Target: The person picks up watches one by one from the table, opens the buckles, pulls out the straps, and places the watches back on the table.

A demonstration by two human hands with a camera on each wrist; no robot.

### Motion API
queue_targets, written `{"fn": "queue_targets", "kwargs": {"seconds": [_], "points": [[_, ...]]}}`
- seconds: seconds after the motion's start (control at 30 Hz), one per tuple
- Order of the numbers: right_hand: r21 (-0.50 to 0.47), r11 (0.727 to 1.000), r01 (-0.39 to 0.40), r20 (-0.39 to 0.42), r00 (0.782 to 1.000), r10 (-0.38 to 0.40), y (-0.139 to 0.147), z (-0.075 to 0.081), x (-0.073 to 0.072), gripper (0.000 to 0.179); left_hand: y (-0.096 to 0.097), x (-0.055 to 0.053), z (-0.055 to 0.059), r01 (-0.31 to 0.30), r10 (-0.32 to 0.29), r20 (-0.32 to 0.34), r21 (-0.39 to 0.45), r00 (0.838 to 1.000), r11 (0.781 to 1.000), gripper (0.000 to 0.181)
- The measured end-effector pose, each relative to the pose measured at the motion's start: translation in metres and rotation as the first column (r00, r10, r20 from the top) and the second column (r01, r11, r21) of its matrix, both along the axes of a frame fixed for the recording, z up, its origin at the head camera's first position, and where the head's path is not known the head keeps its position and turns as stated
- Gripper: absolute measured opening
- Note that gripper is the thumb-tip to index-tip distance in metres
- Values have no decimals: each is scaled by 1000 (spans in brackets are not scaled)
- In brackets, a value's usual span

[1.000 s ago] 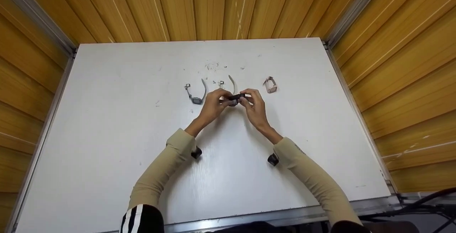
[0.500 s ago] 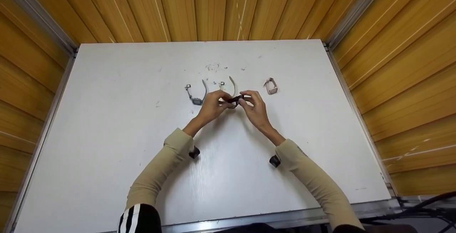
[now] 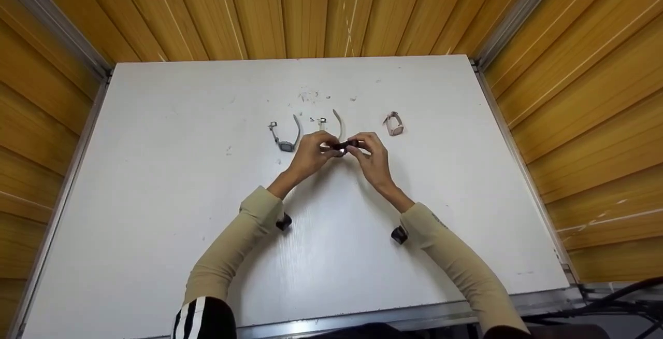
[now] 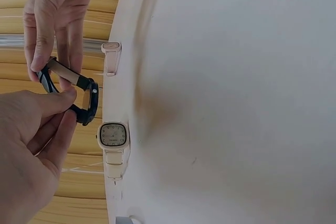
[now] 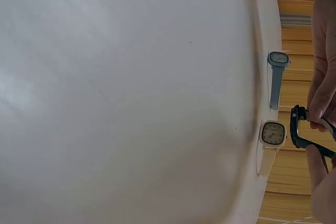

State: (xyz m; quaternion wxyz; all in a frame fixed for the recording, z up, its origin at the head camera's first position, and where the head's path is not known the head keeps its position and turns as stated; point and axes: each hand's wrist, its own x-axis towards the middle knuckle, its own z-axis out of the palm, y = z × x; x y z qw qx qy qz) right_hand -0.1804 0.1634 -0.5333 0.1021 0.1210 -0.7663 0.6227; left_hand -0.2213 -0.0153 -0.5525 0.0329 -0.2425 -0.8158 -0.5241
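Between both hands is a dark wristwatch [image 3: 340,148], held above the table with its strap bent into a loop. My left hand [image 3: 308,156] pinches the strap on one side, and my right hand [image 3: 374,161] pinches it on the other. The left wrist view shows the dark watch [image 4: 93,100] edge-on, its strap ends close together near the fingers; whether they are fastened I cannot tell. Behind the hands lies a cream watch [image 4: 113,135], its square dial visible in both wrist views and mostly hidden in the head view.
On the white table [image 3: 155,183], a grey-blue watch [image 3: 286,146] lies left of my hands with its strap spread. A pink watch [image 3: 394,125] with a looped strap sits to the right. Wood-patterned walls [image 3: 305,12] border the table's back and sides.
The dark watch has turned slightly between the fingers and sits a little lower in view. Both hands keep their grip with small finger shifts; the other watches stay put.
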Motion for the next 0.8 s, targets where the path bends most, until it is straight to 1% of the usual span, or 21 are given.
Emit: {"fn": "queue_targets", "kwargs": {"seconds": [0.13,0.23,0.33,0.4,0.47,0.63,0.8], "points": [[-31,999,27,8,1000,-26,-1,-1,-1,20,3,-1,1,9,-9,-3,-7,1000,1000,13],[-32,999,38,-5,999,-39,-1,-1,1,20,5,-1,1,8,-8,0,-19,1000,1000,13],[-38,998,55,-21,998,-56,-1,-2,1,19,6,0,0,16,-16,5,-52,1000,999,12],[-61,996,64,-21,998,-66,0,-3,1,19,6,0,0,22,-21,4,-73,1000,997,12],[-108,992,63,-10,998,-65,-1,-3,0,20,6,1,1,19,-19,6,-86,1000,996,11],[-181,983,42,21,999,-39,-3,-2,-2,23,2,3,0,-14,14,1,-78,1000,997,11],[-192,979,76,31,997,-71,0,-1,-3,24,6,2,-1,-12,11,-10,-79,1000,997,10]]}}
